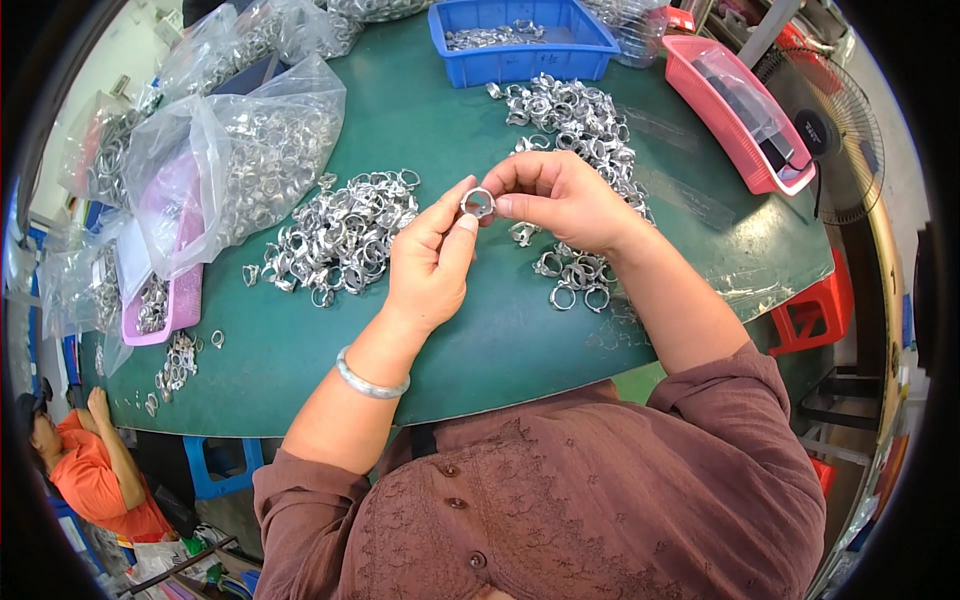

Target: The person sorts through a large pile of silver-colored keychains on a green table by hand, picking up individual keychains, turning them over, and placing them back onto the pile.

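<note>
A silver metal ring (464,203) with a wider section is held up between both hands, above the green table (500,350). My left hand (432,255) pinches its left side between thumb and fingers. From the other side, the thumb and fingertips of my right hand (565,200) close on its right edge. A heap of similar silver rings (345,235) lies just left of my left hand. Another long pile of rings (575,120) stretches beyond and beneath my right hand, with some loose ones near my right wrist.
A blue bin (530,68) with metal pieces stands at the far side. Clear bags of rings (275,150) and a purple basket (185,310) crowd the left. To the right are a pink basket (735,125), a fan (850,140) and a red stool (820,310). A person in orange (105,475) sits at left.
</note>
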### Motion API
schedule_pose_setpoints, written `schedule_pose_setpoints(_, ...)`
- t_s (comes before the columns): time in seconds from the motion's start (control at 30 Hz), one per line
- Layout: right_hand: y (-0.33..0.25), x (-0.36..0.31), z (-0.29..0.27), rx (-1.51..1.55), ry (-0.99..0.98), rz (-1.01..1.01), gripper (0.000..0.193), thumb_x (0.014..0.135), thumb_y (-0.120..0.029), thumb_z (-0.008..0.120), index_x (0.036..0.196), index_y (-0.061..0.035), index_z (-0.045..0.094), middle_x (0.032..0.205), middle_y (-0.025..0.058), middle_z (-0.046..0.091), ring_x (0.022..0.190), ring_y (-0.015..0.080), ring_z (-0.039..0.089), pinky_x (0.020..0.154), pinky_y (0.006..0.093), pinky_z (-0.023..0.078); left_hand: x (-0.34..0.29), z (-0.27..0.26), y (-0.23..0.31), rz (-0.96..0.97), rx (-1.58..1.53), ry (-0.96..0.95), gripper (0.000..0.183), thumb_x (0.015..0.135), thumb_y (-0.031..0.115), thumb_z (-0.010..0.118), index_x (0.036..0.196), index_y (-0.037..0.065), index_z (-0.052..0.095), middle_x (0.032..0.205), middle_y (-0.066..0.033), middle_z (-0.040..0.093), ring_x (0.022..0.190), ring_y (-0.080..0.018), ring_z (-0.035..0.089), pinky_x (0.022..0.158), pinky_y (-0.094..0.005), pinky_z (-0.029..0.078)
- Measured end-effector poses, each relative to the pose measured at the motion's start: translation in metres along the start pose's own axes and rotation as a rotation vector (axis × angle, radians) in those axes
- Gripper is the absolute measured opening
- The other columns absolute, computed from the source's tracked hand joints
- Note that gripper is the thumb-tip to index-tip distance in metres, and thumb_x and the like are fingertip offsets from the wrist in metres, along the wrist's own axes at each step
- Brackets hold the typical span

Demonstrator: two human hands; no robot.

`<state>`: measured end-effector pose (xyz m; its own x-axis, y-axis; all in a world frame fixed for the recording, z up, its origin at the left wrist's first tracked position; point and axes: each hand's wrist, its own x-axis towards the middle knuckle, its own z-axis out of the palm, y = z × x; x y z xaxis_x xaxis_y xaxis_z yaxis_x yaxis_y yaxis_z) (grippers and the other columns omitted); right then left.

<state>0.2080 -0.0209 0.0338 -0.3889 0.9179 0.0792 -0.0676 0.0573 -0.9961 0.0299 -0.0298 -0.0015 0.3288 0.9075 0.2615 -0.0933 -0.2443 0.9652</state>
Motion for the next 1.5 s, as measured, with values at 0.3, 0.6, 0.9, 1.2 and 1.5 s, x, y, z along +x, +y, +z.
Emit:
schedule_pose_setpoints(0.3,0.005,-0.001,-0.004,-0.211,-0.046,-0.108,0.006,0.081,-0.002,0.058,0.087,-0.001,0.06,0.087,0.0006,0.056,0.081,0.0087,0.051,0.072,0.023,0.042,0.0,-0.002,0.001,-0.021,0.026,-0.031,0.035,0.092,0.007,0.042,0.126,0.004,0.047,0.08,0.0008,0.054,0.06,-0.0033,0.043,0.05,-0.0162,0.035)
schedule_pose_setpoints(0.6,0.004,0.0,0.0,-0.646,-0.009,-0.474,0.006,0.079,0.0,0.056,0.085,-0.0016,0.058,0.087,0.007,0.055,0.083,0.0182,0.054,0.074,0.0273,0.043,0.002,-0.003,0.005,-0.241,-0.408,-0.04,0.033,0.09,0.007,0.044,0.122,0.002,0.049,0.086,-0.0038,0.056,0.063,-0.0072,0.048,0.052,-0.0201,0.039)
schedule_pose_setpoints(0.9,-0.001,-0.004,-0.024,-0.972,-0.017,-0.386,0.019,0.073,-0.005,0.063,0.091,-0.002,0.059,0.095,0.0107,0.055,0.093,0.0281,0.052,0.081,0.0366,0.042,0.01,-0.014,0.004,-0.47,-0.809,-0.036,0.029,0.09,0.021,0.044,0.109,0.001,0.052,0.094,-0.0093,0.058,0.074,-0.0153,0.054,0.055,-0.0266,0.044)
schedule_pose_setpoints(1.2,0.004,-0.006,-0.025,-1.124,-0.127,-0.292,0.018,0.069,-0.007,0.067,0.084,-0.004,0.059,0.09,0.0089,0.056,0.09,0.0287,0.051,0.082,0.0366,0.041,0.01,-0.016,0.002,-0.57,-0.689,0.005,0.02,0.089,0.02,0.049,0.097,0.003,0.055,0.084,-0.0071,0.058,0.066,-0.0146,0.055,0.049,-0.0229,0.043)
schedule_pose_setpoints(1.5,-0.005,-0.006,-0.008,-0.749,-0.007,-0.246,0.023,0.073,-0.006,0.065,0.093,-0.0014,0.053,0.083,0.008,0.058,0.072,0.019,0.057,0.065,0.0292,0.046,0.007,-0.007,0.006,-0.605,-0.523,-0.01,0.016,0.087,0.022,0.057,0.088,0.007,0.058,0.068,-0.0005,0.055,0.049,-0.0075,0.047,0.038,-0.019,0.032)
